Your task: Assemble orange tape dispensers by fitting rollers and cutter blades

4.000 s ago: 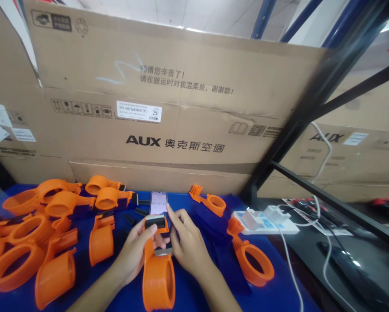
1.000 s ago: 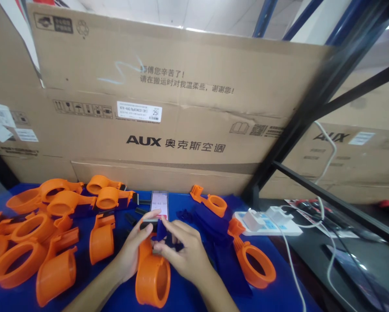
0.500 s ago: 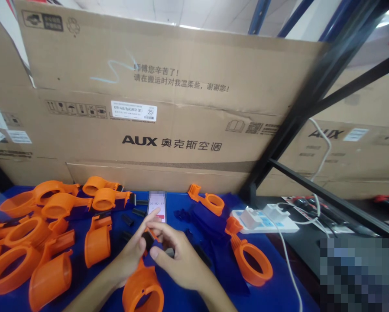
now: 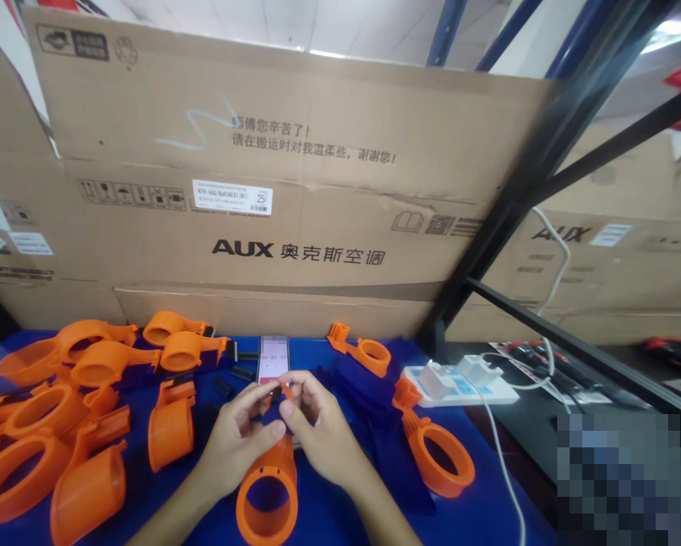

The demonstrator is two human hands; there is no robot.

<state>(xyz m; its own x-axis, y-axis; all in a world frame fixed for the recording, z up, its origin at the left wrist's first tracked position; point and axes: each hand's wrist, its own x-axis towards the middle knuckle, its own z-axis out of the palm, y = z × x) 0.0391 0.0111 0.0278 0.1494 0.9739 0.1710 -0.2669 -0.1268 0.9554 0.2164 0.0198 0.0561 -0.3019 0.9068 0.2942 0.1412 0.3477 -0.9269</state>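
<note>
Both hands meet low in the middle, over the narrow end of an orange tape dispenser (image 4: 266, 497). Its round ring points toward me. My left hand (image 4: 241, 440) closes on that end from the left, thumb along the side. From the right, my right hand (image 4: 318, 428) pinches the same end between thumb and fingers. A small black part and a bit of dark blue show between the fingertips; the fingers hide most of that end. Just beyond the hands lies a phone (image 4: 273, 353) with a timer on its screen.
Several orange dispensers (image 4: 93, 493) crowd the left of the blue table, with black pieces (image 4: 222, 387) nearby. Two more, one being the dispenser (image 4: 446, 459), lie right beside dark blue sheets (image 4: 363, 394). A white power strip (image 4: 459, 383) and cardboard (image 4: 318, 182) border the table.
The dispenser's ring has swung right and turned to face me. My left hand has shifted right and wrapped closer round the narrow end; the right fingers now pinch near its tip.
</note>
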